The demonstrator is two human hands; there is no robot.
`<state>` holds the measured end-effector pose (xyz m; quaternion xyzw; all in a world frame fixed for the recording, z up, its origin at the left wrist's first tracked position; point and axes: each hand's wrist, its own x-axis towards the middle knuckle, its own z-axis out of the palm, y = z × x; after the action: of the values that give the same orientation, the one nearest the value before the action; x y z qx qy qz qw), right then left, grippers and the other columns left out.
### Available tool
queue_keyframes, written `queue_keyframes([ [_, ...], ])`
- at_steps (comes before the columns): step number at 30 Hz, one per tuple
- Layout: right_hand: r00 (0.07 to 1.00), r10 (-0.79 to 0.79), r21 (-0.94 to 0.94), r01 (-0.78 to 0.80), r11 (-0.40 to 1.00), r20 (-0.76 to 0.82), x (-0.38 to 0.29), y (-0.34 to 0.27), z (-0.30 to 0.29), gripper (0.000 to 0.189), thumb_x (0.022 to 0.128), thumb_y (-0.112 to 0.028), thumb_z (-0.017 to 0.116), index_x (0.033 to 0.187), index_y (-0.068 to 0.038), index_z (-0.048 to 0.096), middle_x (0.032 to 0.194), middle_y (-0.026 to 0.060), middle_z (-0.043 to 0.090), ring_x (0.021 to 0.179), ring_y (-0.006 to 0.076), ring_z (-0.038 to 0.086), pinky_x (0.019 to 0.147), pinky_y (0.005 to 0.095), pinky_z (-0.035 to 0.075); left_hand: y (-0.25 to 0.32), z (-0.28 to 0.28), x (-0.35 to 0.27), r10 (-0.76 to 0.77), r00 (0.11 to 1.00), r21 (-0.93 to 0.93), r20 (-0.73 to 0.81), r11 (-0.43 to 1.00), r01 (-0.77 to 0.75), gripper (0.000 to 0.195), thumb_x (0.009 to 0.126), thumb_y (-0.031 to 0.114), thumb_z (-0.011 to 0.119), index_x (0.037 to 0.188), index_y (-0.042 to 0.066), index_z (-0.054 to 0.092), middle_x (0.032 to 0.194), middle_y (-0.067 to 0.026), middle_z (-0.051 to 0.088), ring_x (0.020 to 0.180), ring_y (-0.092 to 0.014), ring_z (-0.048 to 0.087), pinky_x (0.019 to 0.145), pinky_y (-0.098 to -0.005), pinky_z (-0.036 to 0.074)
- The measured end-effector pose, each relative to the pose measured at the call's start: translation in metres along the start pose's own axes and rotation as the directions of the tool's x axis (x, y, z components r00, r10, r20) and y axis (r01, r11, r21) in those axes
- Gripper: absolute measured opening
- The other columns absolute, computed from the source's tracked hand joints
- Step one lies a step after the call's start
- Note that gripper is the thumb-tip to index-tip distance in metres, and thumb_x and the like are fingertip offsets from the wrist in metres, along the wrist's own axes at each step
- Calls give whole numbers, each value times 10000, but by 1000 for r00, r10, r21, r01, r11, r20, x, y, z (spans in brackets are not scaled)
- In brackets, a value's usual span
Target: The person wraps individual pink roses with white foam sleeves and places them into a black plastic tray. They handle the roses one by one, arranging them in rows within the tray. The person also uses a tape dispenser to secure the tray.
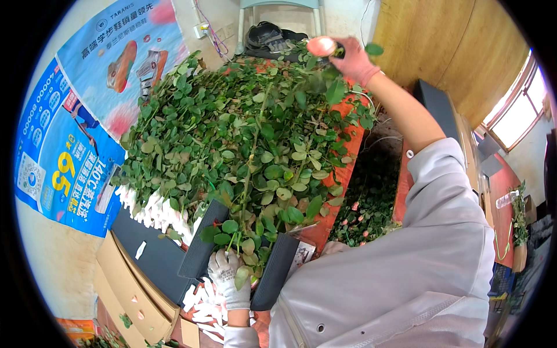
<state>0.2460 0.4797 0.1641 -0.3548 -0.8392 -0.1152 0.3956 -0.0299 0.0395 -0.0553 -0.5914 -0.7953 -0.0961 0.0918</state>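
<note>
My right hand (353, 60), in a pink glove, is raised at the upper right and grips a rose stem just below its pink bloom (322, 46); leaves of that stem hang near the hand. My left hand (224, 269), in a grey-white knit glove, is at the lower centre, around the lower part of green stems lying between two black ribbed side pieces (274, 272). A thick pile of leafy rose stems (209, 117) covers the red table in front of me. Loose white foam sleeves (211, 306) lie beside my left hand, with more white sleeves (156, 211) at the pile's left edge.
Cardboard sheets (130, 287) and a dark panel (150, 243) stand at the left. Posters (117, 56) hang on the wall. A chair (280, 4) is behind the pile. Right of the red table edge (348, 174), more roses (370, 213) lie lower down.
</note>
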Motion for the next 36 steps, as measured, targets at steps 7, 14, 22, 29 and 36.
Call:
queue_keyframes([
  [7,731,-596,-323,506,800,-333,79,25,-82,219,911,-304,553,932,-95,615,777,17,609,659,179,553,612,309,491,1,-3,0,-12,1000,-17,26,1000,13,319,779,152,598,1065,11,616,1159,-152,526,1143,-341,464,928,-449,415],
  [14,713,232,728,537,426,-662,97,17,-112,382,934,-460,532,1002,-90,594,767,16,586,602,78,504,508,244,431,1,0,3,1,999,-34,34,999,1,339,779,201,624,1086,58,629,1206,-131,523,1172,-333,447,943,-464,393],
  [22,802,575,986,155,54,-158,70,-65,-92,550,926,-577,472,1064,-51,557,790,23,587,545,123,510,472,269,438,-4,-23,2,65,986,-111,157,993,-48,488,696,176,679,1159,70,569,1259,-156,491,1195,-363,442,996,-466,367],
  [29,736,615,959,240,151,-281,85,-40,-40,425,938,-510,505,855,-94,540,616,-20,453,456,104,444,395,270,362,18,-39,21,-62,961,-138,270,985,102,315,750,140,617,1060,92,641,1073,-112,599,989,-326,561,847,-430,453],
  [36,866,221,851,489,-191,-448,77,23,-100,404,964,-407,491,1148,-51,552,955,75,625,720,161,579,602,295,480,18,-34,23,-37,996,-140,78,989,48,250,783,153,602,1014,78,663,1049,-121,630,926,-335,578,795,-430,466],
])
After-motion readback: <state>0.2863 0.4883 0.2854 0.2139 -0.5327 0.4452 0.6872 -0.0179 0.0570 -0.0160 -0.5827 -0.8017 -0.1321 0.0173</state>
